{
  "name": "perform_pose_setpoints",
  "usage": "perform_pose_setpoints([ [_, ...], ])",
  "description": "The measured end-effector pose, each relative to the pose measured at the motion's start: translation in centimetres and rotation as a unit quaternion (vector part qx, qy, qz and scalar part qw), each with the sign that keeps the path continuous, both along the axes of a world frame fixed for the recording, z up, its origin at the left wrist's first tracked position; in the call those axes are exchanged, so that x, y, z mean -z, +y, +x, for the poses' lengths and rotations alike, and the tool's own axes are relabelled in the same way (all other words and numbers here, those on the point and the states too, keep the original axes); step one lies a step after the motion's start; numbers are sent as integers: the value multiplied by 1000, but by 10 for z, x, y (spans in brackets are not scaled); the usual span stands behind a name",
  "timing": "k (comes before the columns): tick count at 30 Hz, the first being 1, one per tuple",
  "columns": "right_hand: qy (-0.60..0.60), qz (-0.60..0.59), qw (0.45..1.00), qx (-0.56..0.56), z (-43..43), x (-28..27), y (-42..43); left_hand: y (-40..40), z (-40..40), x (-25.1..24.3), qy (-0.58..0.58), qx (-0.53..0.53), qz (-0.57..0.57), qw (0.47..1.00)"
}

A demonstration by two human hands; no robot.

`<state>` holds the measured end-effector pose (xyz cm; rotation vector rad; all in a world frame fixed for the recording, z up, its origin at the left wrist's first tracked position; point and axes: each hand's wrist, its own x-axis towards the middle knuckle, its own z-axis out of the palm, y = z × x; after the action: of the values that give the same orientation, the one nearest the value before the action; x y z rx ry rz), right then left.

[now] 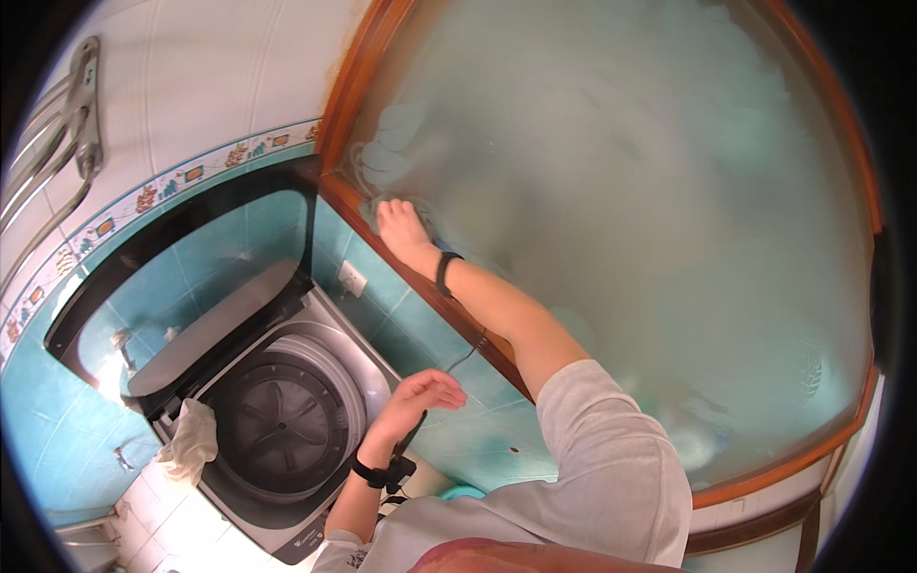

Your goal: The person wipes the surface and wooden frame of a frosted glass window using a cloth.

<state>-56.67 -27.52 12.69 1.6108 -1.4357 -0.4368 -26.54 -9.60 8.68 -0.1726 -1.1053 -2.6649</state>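
My right hand (405,230) presses a thin grey cloth (369,213) against the lower left corner of a large clouded glass pane (616,215). The fingers are bent over the cloth, and part of it is hidden under them. A brown wooden frame (344,197) borders the pane, with the hand close to its corner. Lower down, my left hand (423,397) hovers beside the right rim of a top-loading washing machine (369,387). It holds nothing, and its fingers are loosely extended. A black strap with a small device circles the left wrist.
The washing machine's lid (186,251) stands raised against the tiled wall, its drum (279,422) exposed. A pale cloth (190,444) drapes over the machine's left edge. A wall socket (352,278), a thin cable (466,356), a tap (122,344) and a metal towel rack (87,107) are nearby.
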Motion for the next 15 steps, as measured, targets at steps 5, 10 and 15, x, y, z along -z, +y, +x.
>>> perform_pose_setpoints([
  [5,12,26,999,39,13,-77,-2,7,10,14,-21,-7,0,1000],
  [10,39,-141,989,32,9,-287,14,14,-13,10,21,19,-1,1000],
  [15,118,-145,982,17,15,-291,48,24,-32,0,27,58,-10,998],
])
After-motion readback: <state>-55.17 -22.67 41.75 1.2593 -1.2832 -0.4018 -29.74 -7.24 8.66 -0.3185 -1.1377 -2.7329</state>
